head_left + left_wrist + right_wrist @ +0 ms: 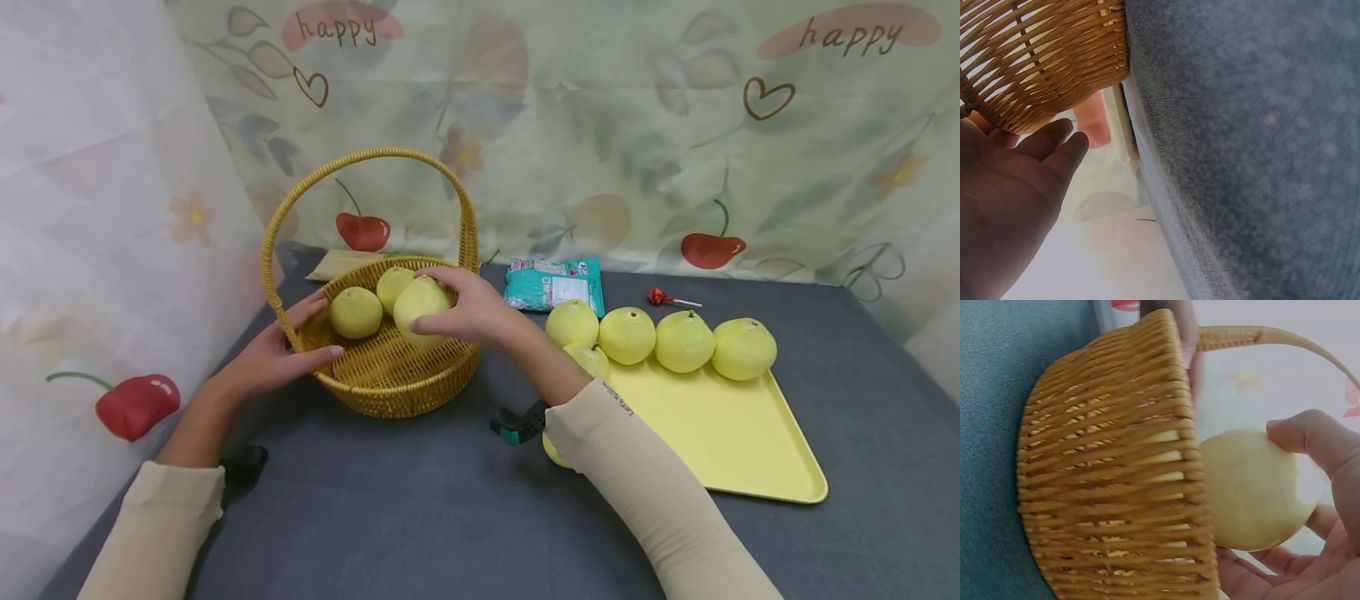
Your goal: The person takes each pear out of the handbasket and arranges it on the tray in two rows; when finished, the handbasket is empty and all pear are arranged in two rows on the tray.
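Note:
A round wicker basket (pixel 408 392) with a tall arched handle stands on the left of the table. Two pale yellow pomelos, one left (pixel 356 313) and one farther back (pixel 393 287), lie inside it. My right hand (pixel 472 308) reaches over the right rim and holds another pomelo (pixel 422 310) between thumb and fingers. From the right wrist view, this pomelo (pixel 1257 490) shows right at the rim. My left hand (pixel 273 350) holds the basket's left side by the handle base, thumb over the rim. Its fingers (pixel 1054 147) lie along the outside of the weave.
On the right, a yellow tray (pixel 720 433) has several pomelos (pixel 684 342) along its back and left edges, some partly hidden by my right arm. Behind are a teal packet (pixel 555 285) and a red lollipop (pixel 660 297). A beige packet (pixel 345 264) lies behind the basket.

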The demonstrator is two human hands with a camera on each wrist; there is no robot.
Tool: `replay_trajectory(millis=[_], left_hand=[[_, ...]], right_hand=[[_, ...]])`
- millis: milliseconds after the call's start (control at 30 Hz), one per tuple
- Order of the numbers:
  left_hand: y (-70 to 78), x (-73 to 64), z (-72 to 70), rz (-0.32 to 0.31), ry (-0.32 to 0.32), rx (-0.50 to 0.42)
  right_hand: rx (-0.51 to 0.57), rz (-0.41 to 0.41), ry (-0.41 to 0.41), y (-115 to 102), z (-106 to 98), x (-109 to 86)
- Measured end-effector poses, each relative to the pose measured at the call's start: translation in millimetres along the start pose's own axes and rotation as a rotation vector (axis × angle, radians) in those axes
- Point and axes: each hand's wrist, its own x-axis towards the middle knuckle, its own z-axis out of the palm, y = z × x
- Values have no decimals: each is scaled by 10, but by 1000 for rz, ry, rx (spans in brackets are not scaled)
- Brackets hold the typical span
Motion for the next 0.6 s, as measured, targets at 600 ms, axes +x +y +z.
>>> replay_trajectory(millis=[600], left_hand=[[30, -6, 5, -4, 0, 2]], right_hand=[[71, -65, 127, -59, -464, -486]])
